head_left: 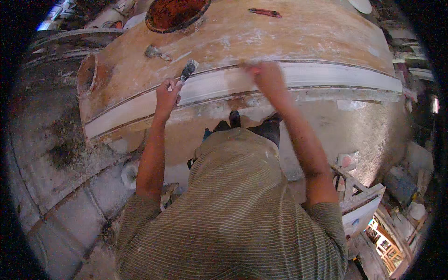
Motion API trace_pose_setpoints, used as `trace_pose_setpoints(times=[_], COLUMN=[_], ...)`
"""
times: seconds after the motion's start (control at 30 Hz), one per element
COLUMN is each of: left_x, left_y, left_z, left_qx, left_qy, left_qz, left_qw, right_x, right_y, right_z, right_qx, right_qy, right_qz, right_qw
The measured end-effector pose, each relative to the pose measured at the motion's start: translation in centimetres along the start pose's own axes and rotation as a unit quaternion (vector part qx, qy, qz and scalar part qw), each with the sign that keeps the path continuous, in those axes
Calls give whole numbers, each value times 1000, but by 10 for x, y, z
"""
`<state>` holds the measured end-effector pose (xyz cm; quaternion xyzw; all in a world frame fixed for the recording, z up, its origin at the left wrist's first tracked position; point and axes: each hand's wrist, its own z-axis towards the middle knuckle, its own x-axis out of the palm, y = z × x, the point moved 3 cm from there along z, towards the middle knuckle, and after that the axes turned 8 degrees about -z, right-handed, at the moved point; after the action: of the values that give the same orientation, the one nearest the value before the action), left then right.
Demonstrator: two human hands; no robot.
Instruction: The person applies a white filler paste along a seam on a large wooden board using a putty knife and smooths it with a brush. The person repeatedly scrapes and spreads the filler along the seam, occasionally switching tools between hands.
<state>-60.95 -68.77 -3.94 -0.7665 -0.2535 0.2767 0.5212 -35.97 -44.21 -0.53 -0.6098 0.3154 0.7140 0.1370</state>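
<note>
A long white moulding (205,90) with lengthwise ridges lies along the near edge of the worktable. My left hand (167,95) is closed around a putty knife (189,69), whose dark, white-smeared blade points up and away from me over the moulding. Over the moulding's middle, right of the left hand, my right hand (269,80) is blurred by motion. Its fingers look closed, with a bit of orange-red showing at them; what they hold is too smeared to name. Just left of this hand, a tan patch shows on the white surface.
On the brown, white-streaked worktable (312,32) stand a rusty round basin (177,14), a second small tool (157,52) and a red-handled tool (265,12). A rounded brown container (87,73) sits at its left end. Clutter and a white-topped stand (361,212) are at my right.
</note>
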Motion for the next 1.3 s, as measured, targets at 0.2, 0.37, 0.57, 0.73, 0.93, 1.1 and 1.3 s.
trace_pose_setpoints(times=[0.2,0.37,0.57,0.73,0.93,1.1,1.3], left_x=[37,66,88,121,205,282,353], left_y=[-21,-30,-30,-41,-51,-91,-116], left_z=[-9,-20,-6,5,-4,-9,-15], left_qx=[-32,-72,-46,-36,-58,-4,-6], left_qy=[-6,-34,-21,19,32,115,116], left_qz=[-44,-62,-106,-98,-42,-36,-46], left_qw=[999,995,993,994,997,993,992], right_x=[-101,-41,-5,-97,-110,-54,-166], right_y=[-203,-97,-29,-277,-270,-225,-504], right_z=[8,-9,-80,-138,-76,-37,-84], right_qx=[225,53,-37,197,37,-44,193], right_qy=[8,-51,38,-164,-229,-14,-86], right_qz=[-235,266,210,131,91,42,-137], right_qw=[946,961,976,958,968,998,968])
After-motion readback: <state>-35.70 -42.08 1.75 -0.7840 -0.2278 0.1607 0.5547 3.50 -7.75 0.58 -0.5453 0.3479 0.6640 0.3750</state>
